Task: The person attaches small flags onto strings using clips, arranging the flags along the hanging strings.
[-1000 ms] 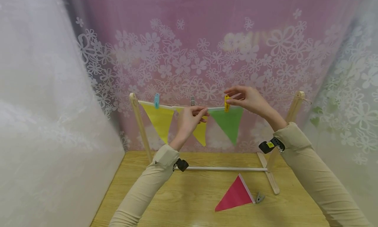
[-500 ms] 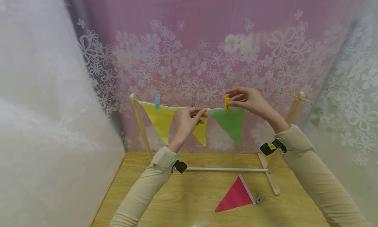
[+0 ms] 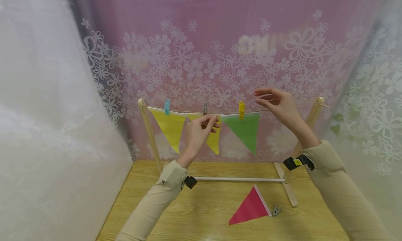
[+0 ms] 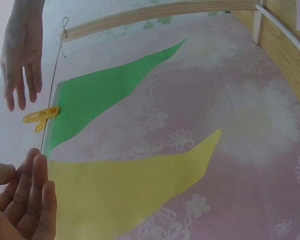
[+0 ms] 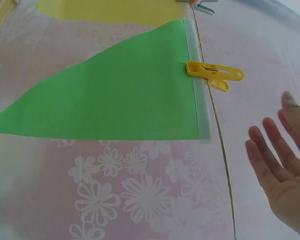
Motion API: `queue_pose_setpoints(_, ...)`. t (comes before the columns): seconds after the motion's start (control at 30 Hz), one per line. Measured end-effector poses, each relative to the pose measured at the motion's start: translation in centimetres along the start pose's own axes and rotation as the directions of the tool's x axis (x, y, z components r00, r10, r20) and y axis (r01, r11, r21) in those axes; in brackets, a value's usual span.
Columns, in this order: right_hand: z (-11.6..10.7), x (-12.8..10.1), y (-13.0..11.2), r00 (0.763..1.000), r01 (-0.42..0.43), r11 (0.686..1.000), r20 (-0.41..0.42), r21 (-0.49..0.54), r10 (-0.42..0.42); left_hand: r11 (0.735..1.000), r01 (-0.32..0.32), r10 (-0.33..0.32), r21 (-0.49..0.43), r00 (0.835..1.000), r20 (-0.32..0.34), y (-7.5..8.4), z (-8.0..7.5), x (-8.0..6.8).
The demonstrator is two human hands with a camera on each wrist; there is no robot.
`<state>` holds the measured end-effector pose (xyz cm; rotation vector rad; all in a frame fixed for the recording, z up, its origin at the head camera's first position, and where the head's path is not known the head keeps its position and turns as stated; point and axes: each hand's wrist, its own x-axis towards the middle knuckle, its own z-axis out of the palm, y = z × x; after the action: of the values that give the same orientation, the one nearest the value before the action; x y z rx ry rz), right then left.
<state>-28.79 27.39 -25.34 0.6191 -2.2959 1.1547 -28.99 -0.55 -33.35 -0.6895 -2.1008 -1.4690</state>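
Observation:
A green triangular pennant (image 3: 245, 129) hangs by its white top band from a string, clipped with a yellow clothespin (image 3: 241, 110). My right hand (image 3: 281, 103) is just right of that clothespin, apart from it, fingers spread and holding nothing; the right wrist view shows the gap to the clothespin (image 5: 215, 71). My left hand (image 3: 201, 129) is in front of the second yellow pennant (image 3: 213, 140), its fingertips close to the string beside the green pennant's left corner. In the left wrist view the left thumb and fingers (image 4: 37, 185) are loosely bent and apart, with nothing visible between them.
Another yellow pennant (image 3: 169, 127) hangs at left from a blue clothespin (image 3: 167, 107); a grey clip (image 3: 205, 107) holds the second one. Wooden posts (image 3: 149, 136) carry the string, joined by a white rod (image 3: 238, 179). A red pennant (image 3: 251, 208) and grey clothespin (image 3: 276, 210) lie on the table.
My right hand has let go of the yellow clothespin and moved right, its fingers spreading. My left hand has drawn back slightly from the green pennant's corner. The green pennant hangs on the string.

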Motion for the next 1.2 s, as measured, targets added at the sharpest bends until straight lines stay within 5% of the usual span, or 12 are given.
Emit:
queue_pose_setpoints(0.2, -0.6, -2.4, 0.6, 0.974, 0.085, 0.992, -0.217, 0.088, -0.064, 0.999, -0.027, 0.028, 0.033, 1.000, -0.011, -0.5, 0.9, -1.3)
queue_pose_setpoints(0.43, -1.0, -6.1, 2.4, 0.933, 0.128, 0.987, -0.350, 0.099, -0.086, 0.996, -0.067, 0.066, 0.059, 0.998, 0.004, -1.7, 2.5, -3.0)
queue_pose_setpoints(0.73, -0.6, -11.5, 5.3, 0.939, 0.040, 0.993, -0.345, 0.113, 0.001, 0.998, -0.069, 0.068, 0.011, 0.994, 0.087, -3.5, 5.1, -5.1)
queue_pose_setpoints(1.03, 1.7, -16.6, 10.8, 0.932, -0.106, 0.994, -0.345, 0.027, 0.108, 0.995, -0.081, 0.074, 0.050, 0.988, 0.136, -6.0, 8.9, -8.0)
queue_pose_setpoints(1.2, 3.4, -20.0, 13.4, 0.920, -0.220, 0.975, -0.340, -0.030, 0.197, 0.997, -0.013, -0.005, 0.082, 0.978, 0.207, -7.9, 11.7, -10.5)
